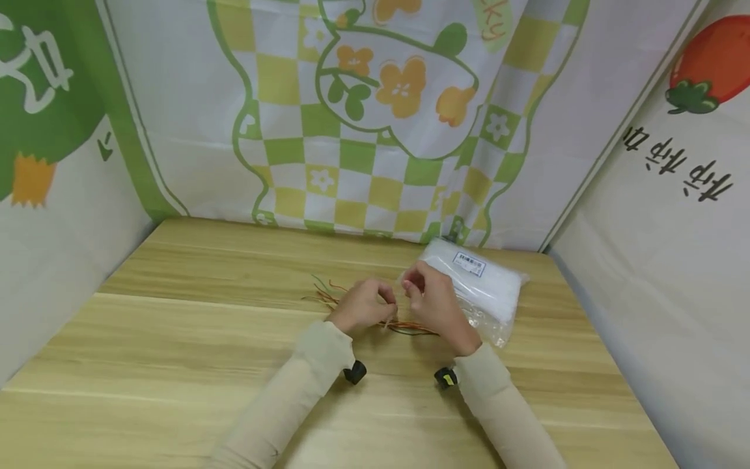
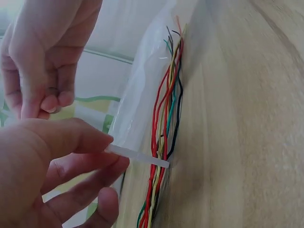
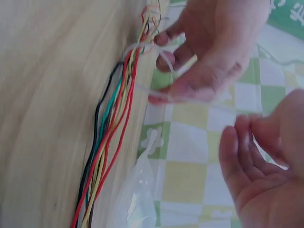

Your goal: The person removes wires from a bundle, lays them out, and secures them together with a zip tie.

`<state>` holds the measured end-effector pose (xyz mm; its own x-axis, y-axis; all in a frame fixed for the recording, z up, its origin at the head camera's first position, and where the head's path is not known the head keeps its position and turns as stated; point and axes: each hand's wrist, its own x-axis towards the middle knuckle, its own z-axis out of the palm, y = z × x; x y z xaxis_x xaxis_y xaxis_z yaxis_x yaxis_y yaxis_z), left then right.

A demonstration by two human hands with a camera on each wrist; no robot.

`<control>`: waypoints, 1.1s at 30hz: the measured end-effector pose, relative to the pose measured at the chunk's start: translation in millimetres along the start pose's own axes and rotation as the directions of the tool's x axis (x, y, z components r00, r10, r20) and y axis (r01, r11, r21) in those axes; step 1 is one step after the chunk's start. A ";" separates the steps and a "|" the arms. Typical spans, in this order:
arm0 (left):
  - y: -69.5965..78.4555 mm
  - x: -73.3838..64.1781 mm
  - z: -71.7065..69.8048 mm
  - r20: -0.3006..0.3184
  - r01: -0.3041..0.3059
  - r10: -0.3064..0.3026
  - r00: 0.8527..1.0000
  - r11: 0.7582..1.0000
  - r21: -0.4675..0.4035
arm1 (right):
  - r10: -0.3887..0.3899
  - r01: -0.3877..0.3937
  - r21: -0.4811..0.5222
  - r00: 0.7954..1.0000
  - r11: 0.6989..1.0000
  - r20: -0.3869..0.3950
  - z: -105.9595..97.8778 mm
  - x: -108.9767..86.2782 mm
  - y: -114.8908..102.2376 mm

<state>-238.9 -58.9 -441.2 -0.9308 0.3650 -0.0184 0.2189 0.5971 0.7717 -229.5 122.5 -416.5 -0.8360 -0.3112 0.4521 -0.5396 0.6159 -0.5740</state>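
Note:
A bundle of thin red, yellow, green and black wires point(image 2: 171, 90) lies on the wooden table. Around it goes a loop of white cable tie point(image 2: 142, 156), its loop standing wide of the wires in the right wrist view. My left hand point(image 1: 364, 305) pinches the tie beside the bundle between thumb and forefinger. To its right, my right hand point(image 1: 436, 299) is raised a little above the table, thumb and fingertips pinching the tie's free end point(image 3: 223, 105). The very tip is hidden by the right fingers.
Just behind and beside the right hand lies a clear plastic bag point(image 1: 498, 286) of white contents with a printed label. The wooden table point(image 1: 176, 365) extends around both arms. Printed cloth point(image 1: 363, 150) hangs along the back and sides.

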 end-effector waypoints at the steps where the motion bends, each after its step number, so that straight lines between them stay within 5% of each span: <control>1: 0.3 0.9 -0.5 -0.006 0.001 -0.001 1.000 1.000 0.003 | 0.019 -0.019 0.012 1.000 1.000 0.020 -2.3 0.6 1.0; 7: 3.6 2.6 0.0 -0.044 0.011 -0.010 0.999 1.000 0.013 | 0.026 -0.036 0.045 0.979 0.998 0.200 -8.8 2.3 8.4; 12: 4.0 1.6 0.8 -0.046 0.008 -0.007 0.999 1.000 0.015 | 0.014 -0.020 0.021 0.970 1.000 0.244 -4.5 1.4 13.2; 17: 3.8 0.1 1.5 -0.020 -0.004 0.005 1.000 1.000 0.004 | 0.023 -0.025 0.005 0.973 1.000 0.231 -1.9 -0.3 15.7; 24: 5.5 -2.7 1.5 0.010 -0.024 0.024 1.000 1.000 -0.003 | -0.062 0.065 -0.013 0.984 0.998 0.166 0.9 -1.8 17.5; 33: 12.4 -8.6 4.2 -0.021 0.015 -0.011 1.000 0.981 0.193 | -0.139 0.140 0.019 0.990 0.990 -0.036 -8.5 -0.1 3.4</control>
<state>-226.9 -51.6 -434.1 -0.9392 0.3430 -0.0135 0.2573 0.7294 0.6339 -230.4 130.7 -412.7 -0.7485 -0.3673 0.5521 -0.6532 0.5521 -0.5182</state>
